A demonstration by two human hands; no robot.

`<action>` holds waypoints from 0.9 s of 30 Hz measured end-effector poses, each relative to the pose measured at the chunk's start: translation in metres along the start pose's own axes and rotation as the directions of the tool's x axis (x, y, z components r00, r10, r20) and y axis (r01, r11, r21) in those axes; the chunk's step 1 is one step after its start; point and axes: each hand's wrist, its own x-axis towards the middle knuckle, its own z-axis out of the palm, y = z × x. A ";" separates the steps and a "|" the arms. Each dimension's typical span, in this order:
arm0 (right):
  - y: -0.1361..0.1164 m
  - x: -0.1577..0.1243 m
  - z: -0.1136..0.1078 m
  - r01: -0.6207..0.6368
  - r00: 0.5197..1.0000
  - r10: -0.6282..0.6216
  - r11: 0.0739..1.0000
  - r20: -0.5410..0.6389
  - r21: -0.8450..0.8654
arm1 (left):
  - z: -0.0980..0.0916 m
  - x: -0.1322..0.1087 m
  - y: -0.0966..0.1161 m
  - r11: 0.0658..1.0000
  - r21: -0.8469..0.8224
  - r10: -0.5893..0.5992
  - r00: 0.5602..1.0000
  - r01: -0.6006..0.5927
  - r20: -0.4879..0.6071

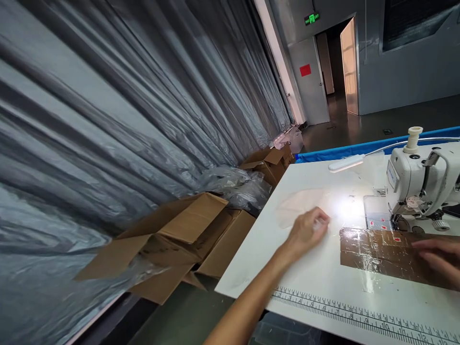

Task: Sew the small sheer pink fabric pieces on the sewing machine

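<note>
A pale, thin piece of material (296, 203), possibly fabric, lies flat on the white table left of the sewing machine (413, 187). My left hand (309, 227) is at its near edge, thumb and fingers curled together. Something whitish shows between the fingertips, too faint to name. On the right, my right hand (440, 256) rests with fingers stretched out over a brown, tape-covered board (377, 254) in front of the machine. Part of that hand is cut off by the picture edge. Small red arrow marks show on the board and near the needle area.
A lamp (347, 163) on a bendable arm lights the white table (258, 258). A printed ruler scale (345, 314) runs along the near edge. Open cardboard boxes (196, 225) and clear plastic bags (237, 184) are at left, beside a grey curtain (125, 120). A door (349, 67) stands ajar behind.
</note>
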 end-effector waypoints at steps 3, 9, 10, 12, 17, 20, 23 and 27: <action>-0.028 -0.019 0.022 0.296 0.946 -0.264 0.940 0.185 -0.172 | 0.024 -0.018 0.048 0.952 -0.247 0.243 0.940 -0.183 0.238; -0.067 -0.036 0.023 0.202 0.906 -0.182 0.979 0.383 -0.012 | 0.030 -0.022 0.095 0.786 -0.614 0.262 0.862 0.070 0.433; -0.067 -0.035 0.018 0.133 0.898 -0.128 0.991 0.420 0.018 | 0.027 -0.017 0.094 0.750 -0.635 0.189 0.862 0.182 0.470; -0.063 -0.032 0.007 -0.030 0.860 -0.012 0.997 0.511 0.073 | 0.024 -0.007 0.089 0.686 -0.650 0.075 0.857 0.326 0.509; -0.049 -0.005 -0.011 -0.291 0.860 0.166 0.937 0.482 0.195 | 0.038 0.014 0.070 0.752 -0.567 -0.070 0.897 0.335 0.437; -0.046 0.017 -0.011 -0.186 0.959 0.175 0.982 0.221 0.029 | 0.055 0.018 0.058 0.923 -0.353 -0.058 0.961 0.154 0.269; -0.046 0.032 -0.007 -0.116 0.993 0.115 0.958 -0.021 -0.262 | 0.068 0.018 0.048 0.998 -0.048 -0.021 0.990 0.028 0.140; -0.044 0.040 -0.004 -0.120 0.990 0.066 0.868 -0.127 -0.483 | 0.074 0.017 0.041 0.990 0.128 0.048 0.998 -0.052 0.036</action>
